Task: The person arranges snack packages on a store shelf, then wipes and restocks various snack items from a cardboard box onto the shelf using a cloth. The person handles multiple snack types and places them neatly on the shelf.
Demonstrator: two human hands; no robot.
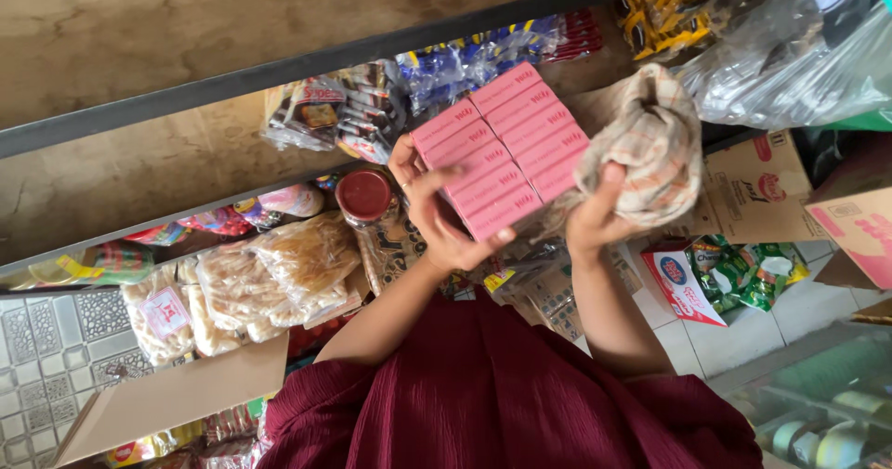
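My left hand (435, 216) grips a wrapped block of several flat pink boxes (506, 149) from its lower left corner, fingers behind and thumb across the front. My right hand (595, 216) holds a crumpled checked beige cloth (646, 149) pressed against the right edge of the pink block. Both hands are raised in front of shelves full of shop goods. My maroon sleeves and garment (502, 395) fill the lower middle of the view.
A red-lidded jar (364, 198) stands just left of my left hand, beside clear bags of crackers (269, 279). Dark shelf rail (279, 70) crosses above. Cardboard boxes (757, 190) and green snack packets (743, 274) lie at right; an open carton flap (177, 399) at lower left.
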